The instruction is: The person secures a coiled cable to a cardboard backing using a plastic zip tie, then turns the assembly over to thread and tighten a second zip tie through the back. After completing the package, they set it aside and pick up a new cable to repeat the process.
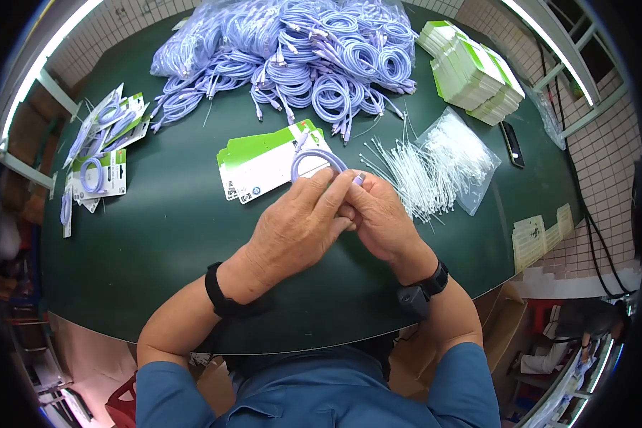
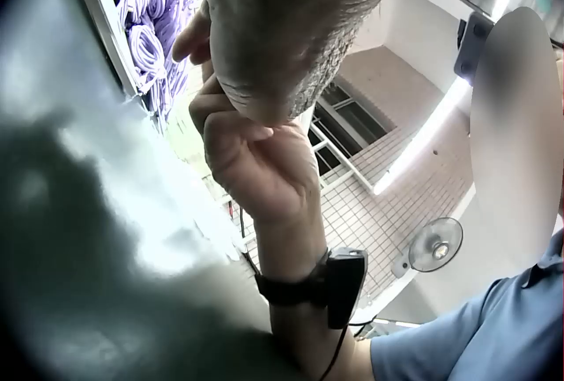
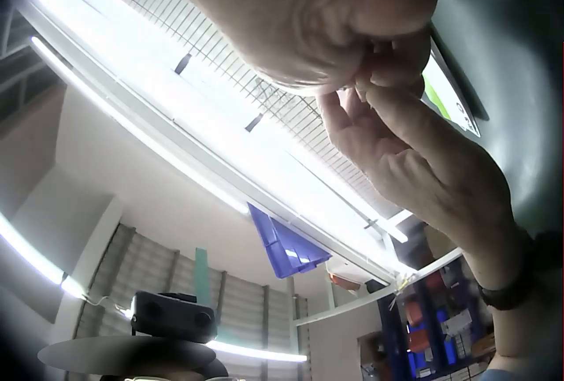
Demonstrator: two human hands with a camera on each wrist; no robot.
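A coiled lilac cable [image 1: 319,153] is held in front of the body by both hands, its loop overlapping the printed cards in the head view. My left hand [image 1: 292,225] grips the near side of the coil with thumb and fingers. My right hand [image 1: 386,217] meets it there, pinching the cable near a metal plug [image 1: 359,178]. Fingers hide the near part of the coil. Just behind lie fanned green-and-white cards [image 1: 257,167]. To the right of the hands is a spread of white cable ties [image 1: 417,178]. In both wrist views the hands touch each other, and the cable is hidden.
A large heap of coiled lilac cables [image 1: 321,57], partly bagged, covers the table's back. Stacked cards [image 1: 471,71] stand at back right, near a phone [image 1: 511,145]. Cards with cables attached [image 1: 96,175] pile up at left. A clear bag [image 1: 471,153] holds more ties.
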